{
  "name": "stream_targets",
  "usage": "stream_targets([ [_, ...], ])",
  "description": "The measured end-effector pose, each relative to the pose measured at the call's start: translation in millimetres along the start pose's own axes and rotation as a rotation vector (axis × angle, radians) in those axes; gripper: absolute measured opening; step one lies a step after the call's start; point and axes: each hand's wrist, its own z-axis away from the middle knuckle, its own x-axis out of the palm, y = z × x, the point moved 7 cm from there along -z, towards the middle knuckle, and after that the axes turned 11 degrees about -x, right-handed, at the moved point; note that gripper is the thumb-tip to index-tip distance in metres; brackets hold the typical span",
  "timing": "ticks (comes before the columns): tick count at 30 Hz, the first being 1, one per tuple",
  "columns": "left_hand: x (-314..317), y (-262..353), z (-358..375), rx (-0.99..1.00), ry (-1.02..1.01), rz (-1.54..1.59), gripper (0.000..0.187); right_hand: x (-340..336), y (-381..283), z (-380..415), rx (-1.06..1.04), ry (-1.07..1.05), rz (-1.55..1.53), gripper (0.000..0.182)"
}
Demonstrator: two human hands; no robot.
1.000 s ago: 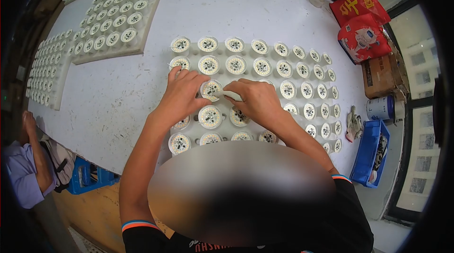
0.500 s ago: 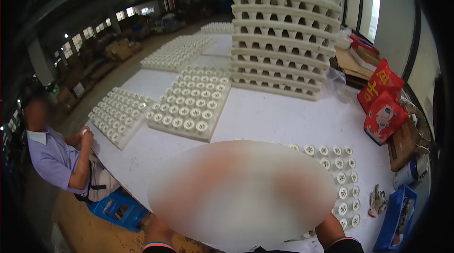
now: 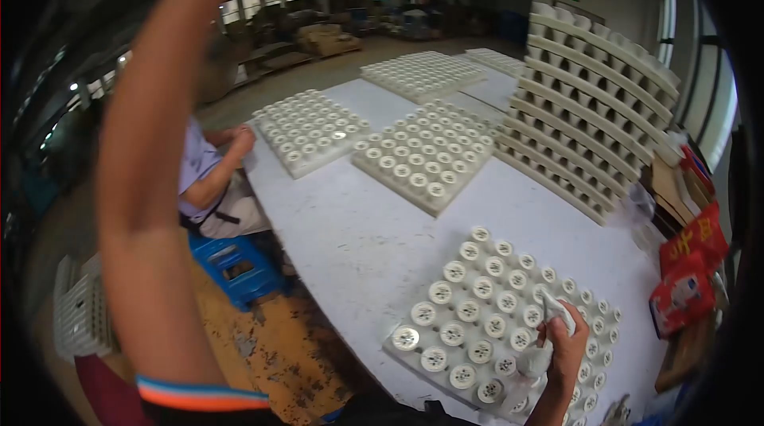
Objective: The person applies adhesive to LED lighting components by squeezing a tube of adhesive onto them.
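Across the left side of the view rises my left forearm (image 3: 151,211); its hand is beyond the top edge. My right hand (image 3: 566,340) is closed around a crumpled white cloth (image 3: 535,361), with one end sticking up past the fingers. This hand is over a pale tray (image 3: 398,350) at the front of the table. Rows of round white parts with dotted discs, like LED bulb bodies (image 3: 480,351), stand upright in the tray. The hand and cloth hide some of them.
More filled trays (image 3: 434,207) lie farther back, beside a tall leaning-looking tray stack (image 3: 585,108). Red packets (image 3: 684,299) and cartons line the right edge. A co-worker's arm (image 3: 211,187) is at the left edge, near a blue stool (image 3: 239,271).
My view has swung left. My left arm has risen from the table to the upper left. The front tray, blurred over before, now shows with my right hand above it.
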Motion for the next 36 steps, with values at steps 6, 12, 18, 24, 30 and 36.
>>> stream_targets([
  [6, 102, 37, 257, 0.332, -0.542, 0.237, 0.084, 11, 16, 8, 0.016, -0.035, 0.009, 0.043],
  [12, 159, 62, 458, 0.016, -1.102, 0.549, 0.071, 13, 22, 8, 0.080, -0.028, 0.069, 0.043],
  [18, 156, 76, 522, -0.056, -1.368, 0.602, 0.066, 13, 33, 12, 0.149, 0.024, 0.050, 0.042],
  [24, 153, 76, 544, -0.064, -1.414, 0.641, 0.061, 10, 43, 18, 0.186, 0.012, 0.100, 0.043],
  [30, 150, 78, 553, -0.061, -1.432, 0.649, 0.059, 11, 39, 22, 0.217, -0.012, 0.120, 0.040],
  [36, 153, 90, 538, 0.000, -1.294, 0.648, 0.049, 12, 34, 25, 0.243, -0.042, 0.191, 0.037],
])
